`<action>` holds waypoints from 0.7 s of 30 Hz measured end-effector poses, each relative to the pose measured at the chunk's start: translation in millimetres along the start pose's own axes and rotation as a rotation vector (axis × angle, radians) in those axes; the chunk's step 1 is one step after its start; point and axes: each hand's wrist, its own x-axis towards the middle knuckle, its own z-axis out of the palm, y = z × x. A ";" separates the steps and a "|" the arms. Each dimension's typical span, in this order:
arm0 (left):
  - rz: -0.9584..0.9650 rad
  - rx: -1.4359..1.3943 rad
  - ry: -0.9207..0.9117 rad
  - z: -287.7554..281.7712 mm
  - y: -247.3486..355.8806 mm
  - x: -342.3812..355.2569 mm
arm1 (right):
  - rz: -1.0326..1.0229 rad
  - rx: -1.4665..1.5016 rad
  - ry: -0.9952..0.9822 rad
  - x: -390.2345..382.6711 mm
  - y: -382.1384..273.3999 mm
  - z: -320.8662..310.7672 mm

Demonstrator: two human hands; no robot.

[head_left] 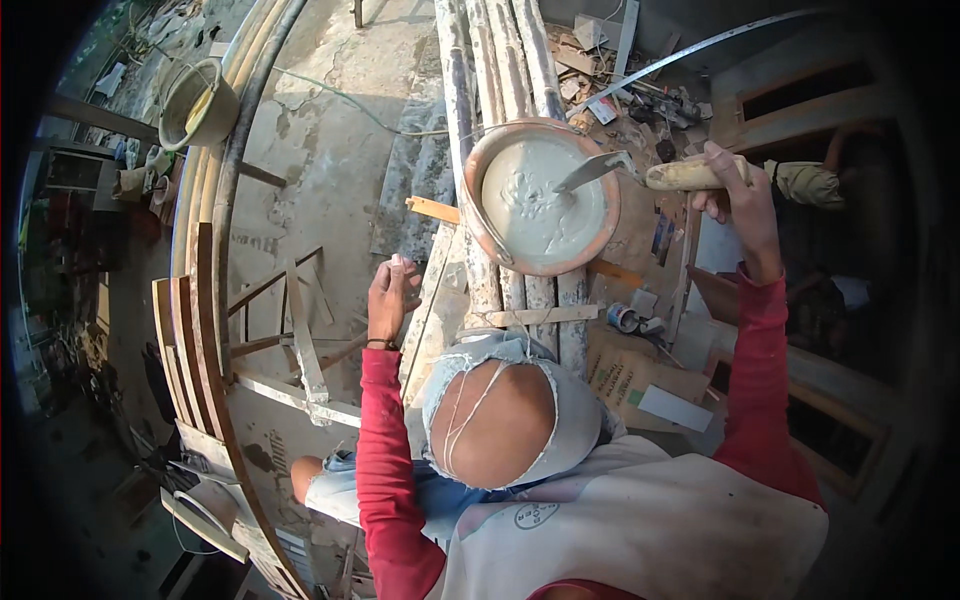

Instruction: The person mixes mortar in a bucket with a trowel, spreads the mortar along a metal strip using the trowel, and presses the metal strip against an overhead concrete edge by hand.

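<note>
A terracotta-coloured bucket (474, 180) of wet grey mix (530, 225) rests on white-stained poles (545, 335) in front of me. My right hand (742, 205) is closed on the pale wooden handle of a trowel (675, 175), whose metal blade dips into the mix. Left of the bucket and lower, my left hand (392, 295) is raised with curled fingers; whether they hold anything I cannot make out. My bare knee (500, 420), showing through torn jeans, lies below the bucket.
A second bucket (220, 120) with something yellow inside sits by long rails (200, 250) at left. A wooden frame (300, 340) stands on the concrete floor (310, 130). Scrap and rubble (590, 70), cardboard (640, 385), a small can (622, 318) and wooden openings (800, 100) are on the right.
</note>
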 end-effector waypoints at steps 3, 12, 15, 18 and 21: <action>-0.033 -0.112 -0.158 57.0 6.1 11.4 | 0.066 0.274 -0.206 -27.2 31.8 7.7; -0.007 -0.213 -0.255 97.4 27.3 43.0 | -0.291 -0.294 0.172 -107.8 173.4 159.0; -0.018 -0.273 -0.229 102.8 29.1 43.4 | -0.269 -0.421 0.189 -115.8 176.1 163.3; -0.008 -0.324 -0.221 100.7 27.3 43.5 | -0.139 -0.533 0.098 -149.3 177.7 145.7; -0.028 -0.345 -0.197 100.2 23.9 46.5 | -0.065 -0.644 0.000 -183.9 169.1 110.7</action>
